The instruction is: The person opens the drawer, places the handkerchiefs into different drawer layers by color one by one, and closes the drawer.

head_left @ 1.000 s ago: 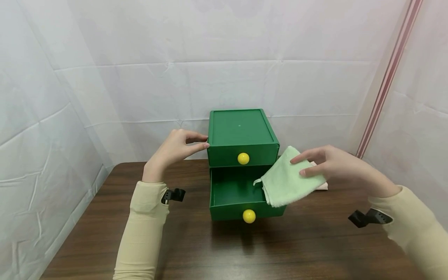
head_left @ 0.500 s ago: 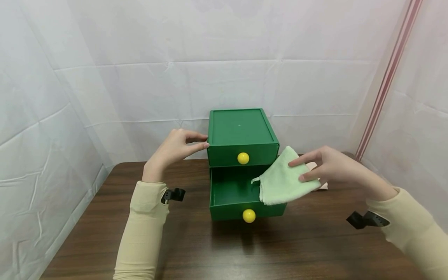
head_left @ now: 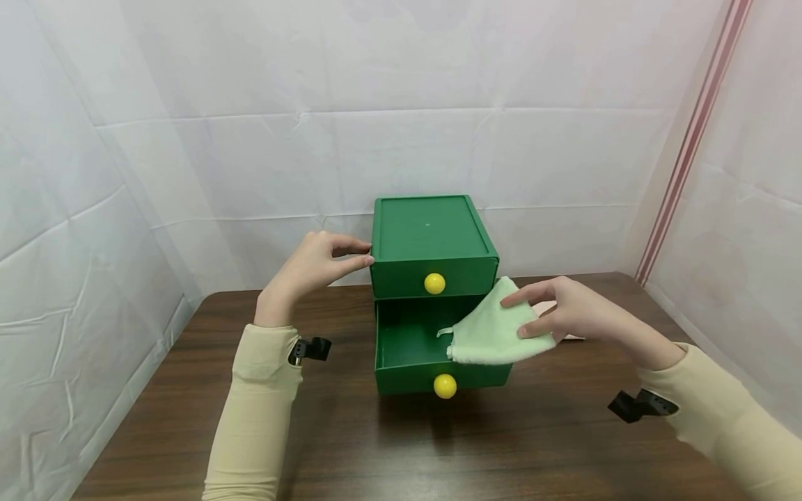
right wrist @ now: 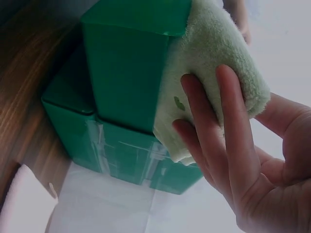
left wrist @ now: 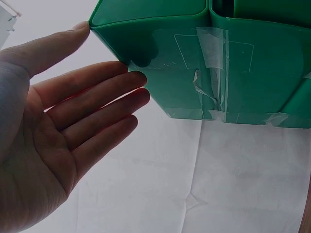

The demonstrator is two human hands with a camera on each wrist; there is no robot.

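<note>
A green two-drawer cabinet [head_left: 431, 236] stands at the back of the brown table [head_left: 351, 445]. Its top drawer is shut behind a yellow knob [head_left: 434, 283]. The bottom drawer [head_left: 407, 344] is pulled out, with its own yellow knob [head_left: 445, 385]. My left hand [head_left: 322, 263] rests with straight fingers against the cabinet's left side [left wrist: 218, 63]. My right hand [head_left: 554, 313] pinches a folded light green cloth [head_left: 491, 335] between thumb and fingers. The cloth hangs over the right part of the bottom drawer. In the right wrist view the cloth [right wrist: 214, 53] lies against the cabinet [right wrist: 131, 73].
A pale pink cloth [head_left: 571, 337] lies on the table behind my right hand, mostly hidden. White sheeting walls [head_left: 125, 174] enclose the table at the left, back and right. Bare tabletop lies in front of the cabinet.
My right hand has carried the green cloth left and down, so it now hangs over the bottom drawer's right part. The left hand has stayed put.
</note>
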